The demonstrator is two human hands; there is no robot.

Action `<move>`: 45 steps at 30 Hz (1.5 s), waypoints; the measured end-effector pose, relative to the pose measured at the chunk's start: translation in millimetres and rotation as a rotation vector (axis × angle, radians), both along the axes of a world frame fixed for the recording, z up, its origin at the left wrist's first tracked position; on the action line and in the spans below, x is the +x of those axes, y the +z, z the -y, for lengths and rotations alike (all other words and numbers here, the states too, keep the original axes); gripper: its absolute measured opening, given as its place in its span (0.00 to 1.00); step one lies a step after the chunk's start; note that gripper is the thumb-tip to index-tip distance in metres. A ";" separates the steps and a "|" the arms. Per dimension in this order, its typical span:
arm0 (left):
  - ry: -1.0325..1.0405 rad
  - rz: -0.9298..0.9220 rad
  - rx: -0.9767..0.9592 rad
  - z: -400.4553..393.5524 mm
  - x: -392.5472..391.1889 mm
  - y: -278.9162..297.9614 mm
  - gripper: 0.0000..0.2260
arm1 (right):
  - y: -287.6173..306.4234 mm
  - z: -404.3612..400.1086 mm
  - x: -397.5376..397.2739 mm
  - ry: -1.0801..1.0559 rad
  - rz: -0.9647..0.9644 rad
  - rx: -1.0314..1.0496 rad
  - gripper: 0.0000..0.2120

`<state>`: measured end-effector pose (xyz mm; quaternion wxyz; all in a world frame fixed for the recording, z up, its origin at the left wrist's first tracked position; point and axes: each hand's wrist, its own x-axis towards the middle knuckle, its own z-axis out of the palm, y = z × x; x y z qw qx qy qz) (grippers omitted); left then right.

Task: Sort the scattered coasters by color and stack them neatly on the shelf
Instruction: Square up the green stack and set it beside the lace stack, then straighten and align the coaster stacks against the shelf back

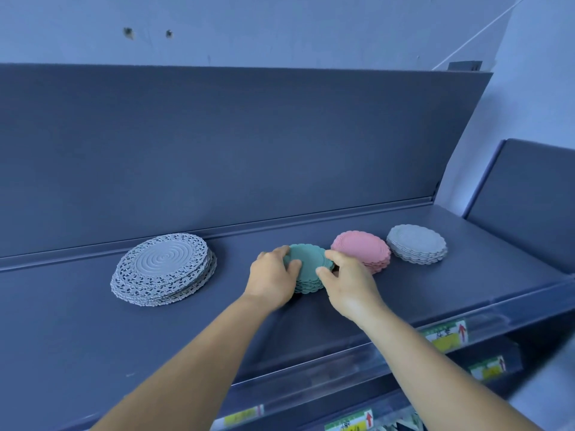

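On the dark shelf (93, 321) the left hand (273, 279) and right hand (348, 284) grip the green coaster stack (309, 265) from either side with curled fingers, between a large grey lace stack (163, 270) and a touching pink stack (362, 250), a small grey stack (417, 242) just beyond

Shelf (93, 321) was matt dark grey, smooth, prob. painted metal. Green coasters (306, 262), pink stack (362, 248) & small grey stack (417, 242) looked matt, rubbery, w/ ridged tops. Big grey mats (163, 269) had lacy pierced rims. Price-rail strip (342, 362) was clear glossy plastic.
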<state>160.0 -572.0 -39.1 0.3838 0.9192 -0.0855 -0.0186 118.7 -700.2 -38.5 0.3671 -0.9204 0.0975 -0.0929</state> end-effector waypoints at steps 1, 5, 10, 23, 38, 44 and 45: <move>-0.006 0.001 0.026 -1.0 2.3 -2.4 0.18 | -1.0 -1.3 1.8 0.004 -0.011 -0.016 0.23; -0.032 0.015 0.130 -3.6 9.5 -9.3 0.17 | -4.2 -7.9 6.7 0.004 -0.066 -0.112 0.23; -0.040 0.023 0.239 -3.3 15.9 -14.7 0.19 | -2.8 -10.6 8.7 -0.003 -0.124 -0.236 0.19; 0.006 0.252 0.431 -62.8 -30.4 17.4 0.20 | 22.7 -52.5 -4.3 0.242 0.044 -0.415 0.23; 0.292 -0.031 0.363 -224.0 2.3 4.8 0.25 | 20.4 -180.1 50.1 0.297 -0.224 -0.182 0.33; 0.169 -0.030 0.331 -238.7 27.9 -3.4 0.28 | 7.1 -202.9 70.5 0.172 -0.273 -0.232 0.35; 0.154 -0.027 0.291 -239.9 30.3 -4.5 0.29 | 6.8 -205.8 72.9 0.145 -0.266 -0.238 0.34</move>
